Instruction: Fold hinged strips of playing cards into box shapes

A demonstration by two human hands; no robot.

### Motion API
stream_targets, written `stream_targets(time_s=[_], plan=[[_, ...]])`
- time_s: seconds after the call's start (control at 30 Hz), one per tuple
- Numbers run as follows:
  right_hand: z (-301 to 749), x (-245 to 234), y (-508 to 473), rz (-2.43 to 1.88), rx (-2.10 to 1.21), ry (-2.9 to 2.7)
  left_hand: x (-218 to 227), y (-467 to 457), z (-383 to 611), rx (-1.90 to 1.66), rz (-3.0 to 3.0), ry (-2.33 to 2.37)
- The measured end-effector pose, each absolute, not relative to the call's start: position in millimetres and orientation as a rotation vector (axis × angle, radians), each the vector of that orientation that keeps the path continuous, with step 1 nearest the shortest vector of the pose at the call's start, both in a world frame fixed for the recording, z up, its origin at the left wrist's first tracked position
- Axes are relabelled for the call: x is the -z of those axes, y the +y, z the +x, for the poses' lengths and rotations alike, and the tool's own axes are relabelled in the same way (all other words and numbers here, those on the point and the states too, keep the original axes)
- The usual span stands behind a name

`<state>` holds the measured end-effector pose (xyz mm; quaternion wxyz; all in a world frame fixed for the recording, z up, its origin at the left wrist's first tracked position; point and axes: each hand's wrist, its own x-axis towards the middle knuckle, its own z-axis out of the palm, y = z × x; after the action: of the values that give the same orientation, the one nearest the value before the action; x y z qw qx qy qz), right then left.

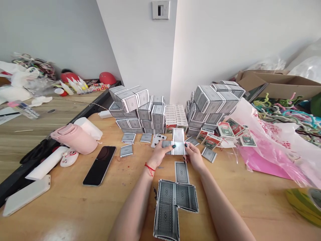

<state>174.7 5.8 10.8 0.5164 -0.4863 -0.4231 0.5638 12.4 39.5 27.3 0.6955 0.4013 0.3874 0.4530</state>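
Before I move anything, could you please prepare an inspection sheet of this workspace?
Surface: light-brown wooden table, with a few small marks.
Job's things: grey-patterned playing cards; open L-shaped grey card structure nearest the wearer; left grey card-block stack and right grey card-block stack behind.
Clutter: pink cylindrical cup, black-screened rectangular phone, yellow-green tape roll.
Grips: left hand and right hand both hold the playing cards.
Cables: thin cord-like line, back left; whether cable, cannot tell.
Surroundings: pale painted wall, white square wall switch, brown cardboard box.
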Motion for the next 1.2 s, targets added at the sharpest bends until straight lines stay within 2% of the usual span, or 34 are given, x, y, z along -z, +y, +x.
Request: stream_targets(time_s=[0.3,0.67,0.77,0.9,1.0,1.2], plan=[[176.0,-9.1,7.4,-1.146,-1.414,-1.002,-27.5,38.7,12.2,-0.932,0.870,0.796],[172.5,-12.6,5.6,-1.223,-1.283,-0.985,-24.0,36.0,15.8,-1.017,0.949,0.926],[171.2,-12.9,5.6,-1.241,-1.247,-1.004,-26.7,36.0,14.8,-1.137,1.096,1.001],[167.9,-12.3,4.4,-1.265,-1.202,-1.059,-27.0,38.7,9.8,-1.306,1.586,1.181],[166.6,-11.8,3.5,-1.280,-1.192,-1.082,-24.3,39.0,8.3,-1.283,1.766,1.216],[169.2,-13.0,3.2,-1.264,-1.228,-1.113,-19.0,38.0,11.2,-1.143,1.677,1.184]])
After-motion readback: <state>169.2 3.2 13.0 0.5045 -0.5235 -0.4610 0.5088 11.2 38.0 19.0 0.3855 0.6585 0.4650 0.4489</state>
